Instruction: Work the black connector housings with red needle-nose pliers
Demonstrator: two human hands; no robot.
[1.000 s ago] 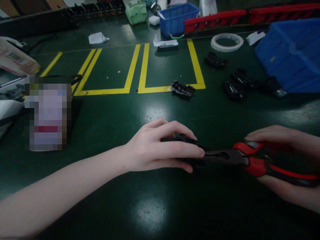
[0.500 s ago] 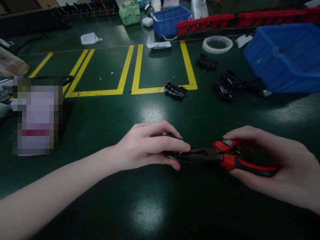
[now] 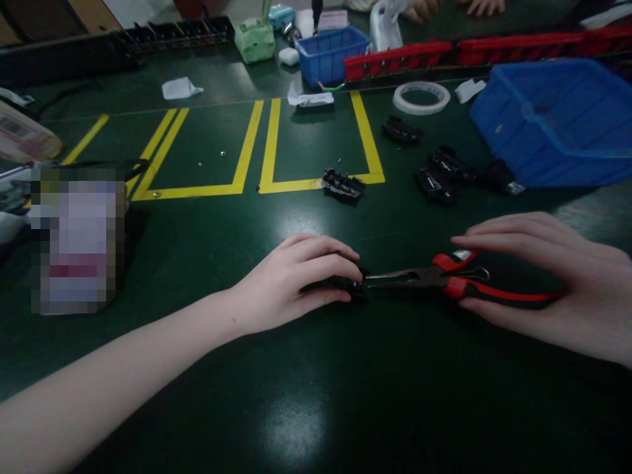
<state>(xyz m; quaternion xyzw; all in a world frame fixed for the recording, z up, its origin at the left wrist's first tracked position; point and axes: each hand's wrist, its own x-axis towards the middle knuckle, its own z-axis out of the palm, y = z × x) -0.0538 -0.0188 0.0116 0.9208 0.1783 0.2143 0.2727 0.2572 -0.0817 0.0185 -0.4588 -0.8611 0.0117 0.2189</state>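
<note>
Under the curled fingers of my left hand (image 3: pixel 296 276) is a black plastic part (image 3: pixel 340 283), mostly covered by the hand. My right hand (image 3: pixel 557 283) grips a pair of long-nose pliers (image 3: pixel 424 278) with red and black handles. The jaws point left and are slightly parted. Their tips reach the right end of the black part by my left fingertips; whether they touch it I cannot tell. Farther up the green table lies another black plastic part (image 3: pixel 343 185), across the yellow tape line.
More black parts (image 3: pixel 439 174) lie at the right, beside a large blue bin (image 3: pixel 553 125). Behind them are a tape roll (image 3: pixel 422 99), a small blue basket (image 3: pixel 330 59) and red racks (image 3: pixel 518 49). A blurred-out package (image 3: pixel 79 243) stands at left. Another person's hands (image 3: pixel 484 6) show at the top.
The pliers have drawn back to the right, and their jaws and handles are spread wider. My right fingers have loosened slightly. My left hand stays around the black part, shifted a little left.
</note>
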